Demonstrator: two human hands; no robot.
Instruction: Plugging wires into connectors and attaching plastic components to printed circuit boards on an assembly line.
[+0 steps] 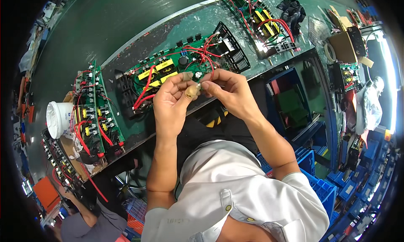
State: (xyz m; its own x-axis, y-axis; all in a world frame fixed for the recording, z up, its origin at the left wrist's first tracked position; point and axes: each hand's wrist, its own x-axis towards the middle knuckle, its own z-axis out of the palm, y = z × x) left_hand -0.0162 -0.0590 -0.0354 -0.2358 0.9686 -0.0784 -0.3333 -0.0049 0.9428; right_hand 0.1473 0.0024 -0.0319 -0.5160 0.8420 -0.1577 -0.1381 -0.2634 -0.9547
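Note:
A green circuit board (176,63) with yellow parts, red wires and black finned blocks at both ends lies on the dark green bench (126,27). Both hands are raised just in front of it, fingertips meeting. My left hand (170,101), with rubber cots on thumb and forefinger, pinches a small pale part (198,86). My right hand (229,90) grips the same small part from the other side. What the part is cannot be made out.
Several more green boards with red wires lie stacked at the left (94,116), beside a white tub (57,118). Another board (263,23) sits at the far right with black gloves (292,10). Blue crates (324,187) stand below. Other people are at the lower left and the right.

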